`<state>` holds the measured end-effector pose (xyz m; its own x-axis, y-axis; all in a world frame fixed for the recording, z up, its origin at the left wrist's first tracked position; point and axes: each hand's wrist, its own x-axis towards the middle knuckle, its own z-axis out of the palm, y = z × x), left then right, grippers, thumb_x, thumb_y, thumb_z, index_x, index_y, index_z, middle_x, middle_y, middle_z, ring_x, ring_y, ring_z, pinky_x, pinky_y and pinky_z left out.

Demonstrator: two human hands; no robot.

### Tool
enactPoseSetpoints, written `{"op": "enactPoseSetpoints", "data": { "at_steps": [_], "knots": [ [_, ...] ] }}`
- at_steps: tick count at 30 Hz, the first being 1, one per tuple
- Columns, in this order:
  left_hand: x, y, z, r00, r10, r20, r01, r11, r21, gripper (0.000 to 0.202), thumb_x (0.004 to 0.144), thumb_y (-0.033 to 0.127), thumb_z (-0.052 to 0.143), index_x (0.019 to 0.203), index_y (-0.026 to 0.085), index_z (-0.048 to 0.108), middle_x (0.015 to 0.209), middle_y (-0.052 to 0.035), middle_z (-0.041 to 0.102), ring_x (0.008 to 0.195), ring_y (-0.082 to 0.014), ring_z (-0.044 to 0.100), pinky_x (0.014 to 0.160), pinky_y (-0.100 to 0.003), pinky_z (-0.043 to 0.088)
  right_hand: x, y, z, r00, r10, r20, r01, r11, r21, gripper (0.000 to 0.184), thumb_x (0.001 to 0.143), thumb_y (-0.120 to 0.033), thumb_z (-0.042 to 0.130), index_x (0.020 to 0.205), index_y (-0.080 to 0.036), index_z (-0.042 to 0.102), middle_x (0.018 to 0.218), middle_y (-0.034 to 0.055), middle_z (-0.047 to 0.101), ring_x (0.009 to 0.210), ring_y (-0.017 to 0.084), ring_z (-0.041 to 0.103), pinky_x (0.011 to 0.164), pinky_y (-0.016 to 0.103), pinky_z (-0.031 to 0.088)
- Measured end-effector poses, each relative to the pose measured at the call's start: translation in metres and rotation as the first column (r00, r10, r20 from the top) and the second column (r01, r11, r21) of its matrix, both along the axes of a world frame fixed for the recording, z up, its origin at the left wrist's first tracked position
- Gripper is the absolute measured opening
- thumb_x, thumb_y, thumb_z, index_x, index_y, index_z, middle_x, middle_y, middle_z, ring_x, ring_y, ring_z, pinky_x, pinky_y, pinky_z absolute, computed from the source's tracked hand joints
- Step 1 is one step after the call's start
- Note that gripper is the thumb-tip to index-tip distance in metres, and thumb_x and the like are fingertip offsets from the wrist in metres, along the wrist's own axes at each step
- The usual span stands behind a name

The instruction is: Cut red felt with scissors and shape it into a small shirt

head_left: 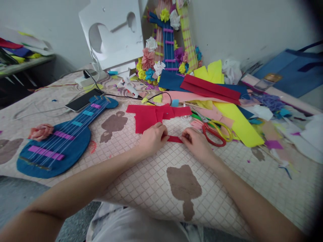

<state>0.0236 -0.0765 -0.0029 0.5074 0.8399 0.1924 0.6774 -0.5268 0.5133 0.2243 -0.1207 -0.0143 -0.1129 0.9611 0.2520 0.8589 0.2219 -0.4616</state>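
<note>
A narrow red strip [174, 139], which looks like paper or felt, stretches between my two hands just above the patterned tablecloth. My left hand [153, 138] pinches its left end, fingers closed. At the other end, the thumb and fingertips of my right hand [195, 143] are closed on the strip. Wider red pieces [147, 119] lie flat right behind my left hand. Close beyond my right hand rest red-handled scissors [214, 135] and yellow-handled scissors [223, 129], partly overlapping.
A blue toy guitar [58, 144] with a pink flower lies at left, beside a phone [83, 100]. Behind are a glue gun [129, 88] with its cord and a power strip [91, 79]. Coloured sheets [237, 121] and scraps crowd the right; flower-decorated guitars [169, 47] lean on the wall.
</note>
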Motion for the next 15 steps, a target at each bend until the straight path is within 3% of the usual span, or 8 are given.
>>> {"op": "enactPoseSetpoints", "data": {
  "at_steps": [15],
  "knots": [
    [0.001, -0.0012, 0.0032, 0.999, -0.027, -0.042, 0.026, 0.999, -0.018, 0.007, 0.082, 0.02, 0.055, 0.087, 0.017, 0.06, 0.093, -0.0039, 0.059, 0.076, -0.0148, 0.057, 0.058, -0.024, 0.041, 0.0007, 0.0009, 0.003, 1.0, 0.017, 0.017, -0.016, 0.998, -0.062, 0.01, 0.08, -0.017, 0.057, 0.078, -0.021, 0.048, 0.081, 0.0034, 0.057, 0.076, 0.019, 0.056, 0.069, 0.032, 0.043]
  ]
}}
